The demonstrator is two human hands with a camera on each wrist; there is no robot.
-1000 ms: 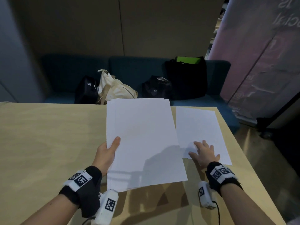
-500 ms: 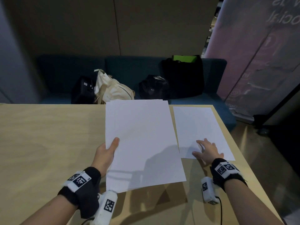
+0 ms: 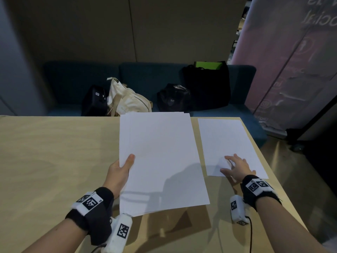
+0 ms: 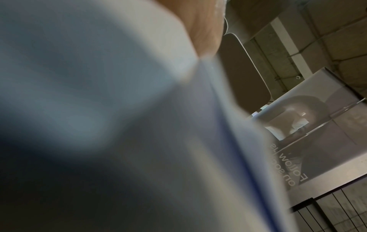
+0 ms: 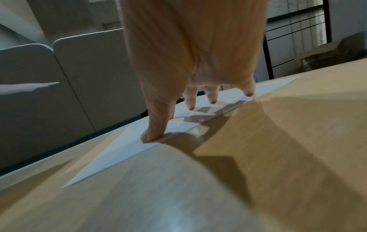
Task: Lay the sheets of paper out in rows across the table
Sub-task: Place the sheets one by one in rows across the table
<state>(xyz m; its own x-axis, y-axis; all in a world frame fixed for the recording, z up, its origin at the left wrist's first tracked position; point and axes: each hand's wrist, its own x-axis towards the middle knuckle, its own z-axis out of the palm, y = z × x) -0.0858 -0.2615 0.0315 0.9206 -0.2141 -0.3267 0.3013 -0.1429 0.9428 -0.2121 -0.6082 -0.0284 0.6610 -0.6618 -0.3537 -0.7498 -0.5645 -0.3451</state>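
Note:
My left hand [image 3: 121, 169] grips a stack of white paper sheets [image 3: 160, 157] by its left edge, thumb on top, holding it just above the wooden table [image 3: 54, 152]. In the left wrist view the blurred stack [image 4: 139, 109] fills most of the frame. One single sheet [image 3: 226, 141] lies flat at the table's far right corner. My right hand [image 3: 235, 167] rests with spread, straight fingers on that sheet's near edge; in the right wrist view the fingertips [image 5: 152, 135] press the sheet [image 5: 123, 149] against the table.
Behind the table stands a dark blue sofa [image 3: 145, 77] with several bags: a cream tote [image 3: 127, 101] and black bags [image 3: 206, 84]. The table's right edge [image 3: 269, 165] runs close to the single sheet. A pink banner [image 3: 291, 61] stands at the right.
The right hand has slid slightly toward me along the single sheet's near edge, with its fingers spread wider. The left hand keeps hold of the stack, almost unmoved.

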